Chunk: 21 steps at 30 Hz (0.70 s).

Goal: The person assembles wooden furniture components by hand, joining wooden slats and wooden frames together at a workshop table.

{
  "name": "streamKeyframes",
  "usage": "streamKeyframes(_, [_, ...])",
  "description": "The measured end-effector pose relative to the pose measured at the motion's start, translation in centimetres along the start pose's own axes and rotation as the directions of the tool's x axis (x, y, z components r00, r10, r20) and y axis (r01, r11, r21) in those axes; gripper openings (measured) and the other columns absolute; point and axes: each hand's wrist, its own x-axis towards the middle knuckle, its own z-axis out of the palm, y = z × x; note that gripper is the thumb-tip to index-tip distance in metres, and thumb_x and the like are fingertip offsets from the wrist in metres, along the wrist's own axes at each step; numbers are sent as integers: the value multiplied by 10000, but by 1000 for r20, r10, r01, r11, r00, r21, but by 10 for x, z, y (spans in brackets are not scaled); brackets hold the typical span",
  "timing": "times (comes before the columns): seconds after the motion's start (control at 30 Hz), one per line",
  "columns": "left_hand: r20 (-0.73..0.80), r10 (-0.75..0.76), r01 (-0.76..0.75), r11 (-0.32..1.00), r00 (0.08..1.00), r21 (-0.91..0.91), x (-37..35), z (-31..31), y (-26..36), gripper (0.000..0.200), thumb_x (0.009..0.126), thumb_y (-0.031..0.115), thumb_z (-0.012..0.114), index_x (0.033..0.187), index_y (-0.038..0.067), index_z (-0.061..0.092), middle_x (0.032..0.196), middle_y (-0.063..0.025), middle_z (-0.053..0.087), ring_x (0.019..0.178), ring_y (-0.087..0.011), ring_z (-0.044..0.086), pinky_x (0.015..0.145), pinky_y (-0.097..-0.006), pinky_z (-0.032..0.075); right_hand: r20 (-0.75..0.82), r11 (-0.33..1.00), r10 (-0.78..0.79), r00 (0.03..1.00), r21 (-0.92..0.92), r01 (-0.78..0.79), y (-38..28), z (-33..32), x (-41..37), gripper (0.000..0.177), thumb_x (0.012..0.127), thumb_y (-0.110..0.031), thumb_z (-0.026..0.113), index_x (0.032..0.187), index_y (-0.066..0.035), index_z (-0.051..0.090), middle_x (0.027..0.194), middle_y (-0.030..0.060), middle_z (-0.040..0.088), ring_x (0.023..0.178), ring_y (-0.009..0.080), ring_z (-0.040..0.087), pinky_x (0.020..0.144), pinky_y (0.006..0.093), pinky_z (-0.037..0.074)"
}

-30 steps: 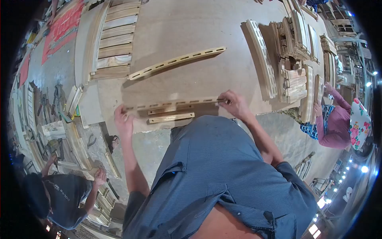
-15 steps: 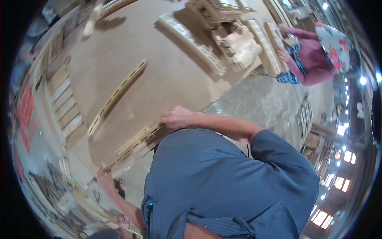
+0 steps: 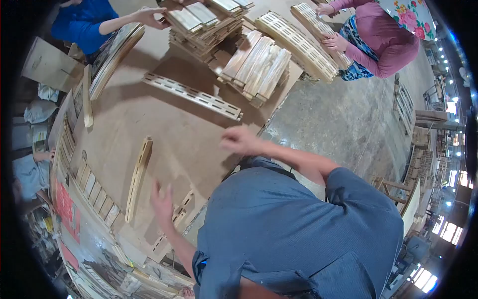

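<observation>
My left hand [image 3: 162, 203] is raised over the near edge of the board-topped table [image 3: 114, 144], its fingers spread and nothing in them. Just beside and beneath it lie short slotted wooden strips [image 3: 184, 205], partly hidden by the hand and arm. My right hand [image 3: 243, 140] hovers above the table edge farther right, slightly blurred, fingers loosely bent and apart, holding nothing. A narrow slotted wooden strip [image 3: 138, 182] stands on its edge left of my hands. Farther off, a longer slotted wooden strip [image 3: 194, 96] lies slanting across the table.
Stacked wooden slats [image 3: 259, 65] stand at the far side, near a long slotted bundle [image 3: 298, 45]. A co-worker in a pink top [image 3: 386, 37] handles slotted pieces at right; another in blue [image 3: 82, 25] reaches toward the stack. A row of slats [image 3: 97, 194] lies left.
Both hands have let go of the slotted wooden strips at the table edge and lifted off. My view has shifted, bringing the blue-clad co-worker into sight.
</observation>
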Motion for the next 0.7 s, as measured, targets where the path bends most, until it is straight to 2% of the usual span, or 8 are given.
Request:
streamKeyframes(0.1, [130, 275, -284, 957, 953, 58, 39, 83, 127, 705, 897, 333, 767, 1461, -19, 533, 1439, -235, 595, 1357, -349, 561, 1138, -430, 419, -400, 913, 364, 841, 330, -239, 4, -87, -19, 231, 972, -226, 694, 1101, -35, 712, 865, 39, 692, 748, 78, 628, 657, 273, 534])
streamKeyframes(0.13, [191, 444, -440, 896, 875, -69, 65, 119, 134, 686, 909, 344, 765, 1448, -21, 548, 1404, -213, 624, 1291, -332, 606, 1106, -425, 445, -488, 896, 380, 786, 404, -182, 20, -111, -24, 255, 977, -241, 694, 1113, -26, 703, 894, 40, 696, 759, 83, 631, 650, 270, 529])
streamKeyframes(0.17, [242, 462, -396, 876, 853, -276, 70, 148, 172, 694, 927, 376, 755, 1441, -40, 545, 1339, -232, 653, 1195, -315, 655, 1052, -420, 486, -566, 876, 398, 723, 468, -116, 36, -130, -27, 279, 983, -256, 695, 1126, -17, 695, 922, 41, 701, 771, 87, 634, 644, 266, 523])
streamKeyframes(0.23, [320, 437, -244, 834, 841, -496, 89, 209, 208, 706, 933, 391, 753, 1435, -58, 541, 1289, -256, 663, 1113, -304, 679, 996, -402, 518, -590, 854, 456, 667, 500, -142, 53, -156, -25, 332, 980, -263, 703, 1187, -6, 667, 964, 53, 700, 792, 98, 636, 647, 266, 523])
streamKeyframes(0.33, [410, 324, -197, 926, 852, -323, 102, 254, 251, 654, 977, 319, 722, 1452, -76, 510, 1289, -221, 663, 1178, -243, 637, 1012, -349, 493, -615, 822, 531, 583, 543, -175, 67, -161, -16, 475, 972, -277, 719, 1323, 15, 587, 1046, 84, 692, 848, 123, 643, 674, 273, 532])
streamKeyframes(0.43, [233, 334, -231, 896, 913, -380, 113, 287, 256, 580, 940, 316, 740, 1339, -74, 579, 1182, -235, 681, 1007, -289, 679, 900, -377, 530, -639, 828, 536, 552, 525, -196, 81, -149, -1, 624, 958, -283, 735, 1443, 25, 491, 1091, 112, 680, 905, 149, 648, 731, 292, 548])
streamKeyframes(0.53, [52, 281, -249, 910, 958, -332, 104, 291, 268, 326, 912, 246, 748, 1012, -22, 590, 883, -137, 639, 798, -246, 608, 764, -400, 507, -663, 852, 491, 565, 501, -153, 75, -134, 7, 712, 948, -259, 747, 1511, 27, 416, 1099, 127, 672, 938, 161, 648, 786, 306, 555])
streamKeyframes(0.7, [106, 314, -272, 916, 944, -294, 99, 291, 266, 306, 896, 191, 779, 1031, -14, 597, 887, -96, 650, 777, -164, 602, 694, -330, 507, -648, 823, 494, 580, 564, -71, 78, -128, 11, 746, 939, -94, 711, 1561, 44, 322, 1139, 124, 661, 951, 158, 643, 819, 299, 553])
